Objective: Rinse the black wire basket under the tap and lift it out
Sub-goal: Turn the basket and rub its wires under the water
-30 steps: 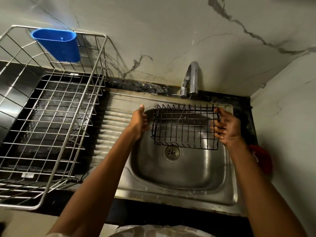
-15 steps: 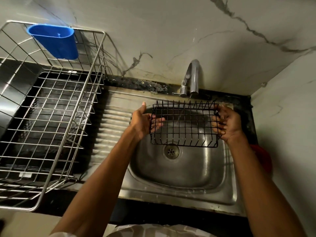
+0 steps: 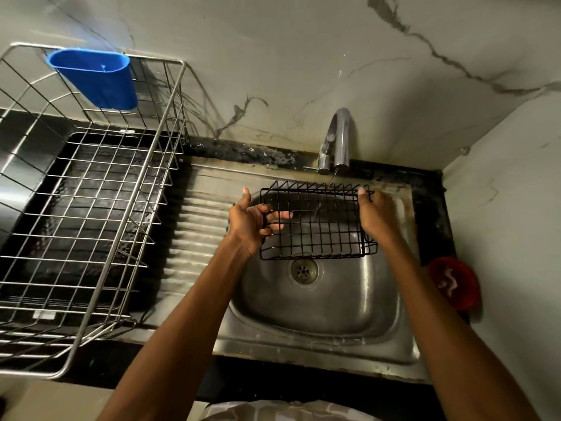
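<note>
Head | left hand [image 3: 247,221] and right hand [image 3: 376,215] grip black wire basket [image 3: 317,223], nothing inside | over sink [image 3: 318,302]

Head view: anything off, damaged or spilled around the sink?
Nothing spilled or broken. The black counter strip behind the sink looks worn, with pale blotches left of the tap. The black wire basket is held tilted under a thin stream by the left hand and right hand.
</note>
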